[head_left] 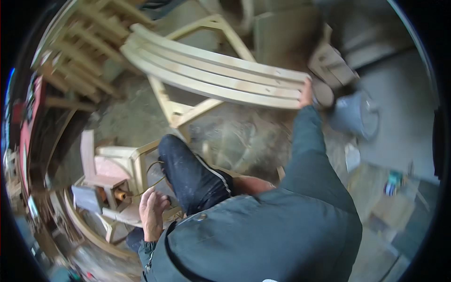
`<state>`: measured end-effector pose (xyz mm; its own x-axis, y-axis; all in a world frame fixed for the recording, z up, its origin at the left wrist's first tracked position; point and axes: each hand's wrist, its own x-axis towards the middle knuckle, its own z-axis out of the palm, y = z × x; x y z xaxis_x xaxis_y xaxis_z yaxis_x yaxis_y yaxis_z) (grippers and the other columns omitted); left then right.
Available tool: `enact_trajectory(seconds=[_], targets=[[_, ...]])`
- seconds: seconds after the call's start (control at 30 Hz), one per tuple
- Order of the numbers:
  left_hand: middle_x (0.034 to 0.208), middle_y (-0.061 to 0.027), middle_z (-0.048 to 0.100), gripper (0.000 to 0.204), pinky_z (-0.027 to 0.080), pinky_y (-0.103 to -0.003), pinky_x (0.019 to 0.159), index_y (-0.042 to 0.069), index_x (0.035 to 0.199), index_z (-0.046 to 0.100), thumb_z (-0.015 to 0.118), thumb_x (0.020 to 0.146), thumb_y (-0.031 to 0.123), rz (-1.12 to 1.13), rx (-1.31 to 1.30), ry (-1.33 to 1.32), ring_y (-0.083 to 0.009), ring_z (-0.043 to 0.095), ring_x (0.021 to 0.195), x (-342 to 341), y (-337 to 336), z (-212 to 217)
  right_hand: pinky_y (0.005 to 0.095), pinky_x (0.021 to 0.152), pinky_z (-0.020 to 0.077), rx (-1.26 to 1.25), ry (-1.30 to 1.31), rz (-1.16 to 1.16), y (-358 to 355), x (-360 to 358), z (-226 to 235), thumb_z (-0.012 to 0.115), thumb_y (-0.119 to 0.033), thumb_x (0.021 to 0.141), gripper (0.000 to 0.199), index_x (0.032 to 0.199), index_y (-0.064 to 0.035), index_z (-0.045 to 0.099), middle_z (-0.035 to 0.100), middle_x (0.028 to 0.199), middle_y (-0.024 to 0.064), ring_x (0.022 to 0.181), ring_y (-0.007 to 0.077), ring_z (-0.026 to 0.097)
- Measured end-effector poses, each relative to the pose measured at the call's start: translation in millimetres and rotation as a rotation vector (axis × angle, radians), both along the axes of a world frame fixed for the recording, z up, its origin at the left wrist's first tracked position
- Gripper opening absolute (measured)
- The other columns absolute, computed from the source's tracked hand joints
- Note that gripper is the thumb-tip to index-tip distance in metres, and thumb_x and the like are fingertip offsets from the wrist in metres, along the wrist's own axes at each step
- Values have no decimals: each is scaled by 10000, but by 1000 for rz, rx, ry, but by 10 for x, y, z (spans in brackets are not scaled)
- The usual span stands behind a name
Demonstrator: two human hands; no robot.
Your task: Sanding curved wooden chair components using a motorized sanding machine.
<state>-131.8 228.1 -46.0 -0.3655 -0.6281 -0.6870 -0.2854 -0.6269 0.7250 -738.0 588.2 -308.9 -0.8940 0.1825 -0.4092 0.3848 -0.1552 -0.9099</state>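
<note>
A long slatted panel of pale wood [216,70], made of several parallel slats, stretches across the upper middle. My right hand [306,92] grips its right end with the arm stretched out. Beneath the panel a pale wooden frame [233,38] with angled legs shows; whether the two touch I cannot tell. My left hand [152,209] is raised near my knee with fingers extended, holding nothing I can see. Beside it a thin yellowish cord or hose [152,171] loops toward a small wooden stand [112,188] with an orange cylindrical part.
Stacked wooden frames [84,42] crowd the upper left. A blue-grey bucket [356,114] stands at the right, close to wooden pieces [332,66]. A curved wooden strip [87,230] lies at lower left. Small green and blue containers [392,183] sit on boards at right.
</note>
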Motion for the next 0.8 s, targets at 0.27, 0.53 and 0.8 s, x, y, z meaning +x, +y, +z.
enact_trajectory(seconds=[0.27,0.53,0.8], targets=[[1092,-69,663,304,620,-306,807,47,1329,569,624,1063,184,55,-23,59,-178,711,940,308,-106,-125,452,1083,481,929,879,439,-717,-16,955,692,-387,927,551,1396,-103,643,654,1371,198,1254,371,620],[1103,-75,674,295,613,-287,785,41,1326,574,618,1063,169,120,-58,123,-167,712,920,414,-35,-91,461,1114,451,884,812,954,-2851,309,1182,702,-580,890,770,1455,-75,562,629,1426,188,1304,382,598],[1087,-69,693,299,617,-290,814,54,1322,582,631,1057,184,266,-59,97,-168,719,932,808,17,-229,440,1087,471,1082,692,1103,-2808,537,1226,709,-476,902,665,1462,-141,578,647,1411,156,1299,360,604]])
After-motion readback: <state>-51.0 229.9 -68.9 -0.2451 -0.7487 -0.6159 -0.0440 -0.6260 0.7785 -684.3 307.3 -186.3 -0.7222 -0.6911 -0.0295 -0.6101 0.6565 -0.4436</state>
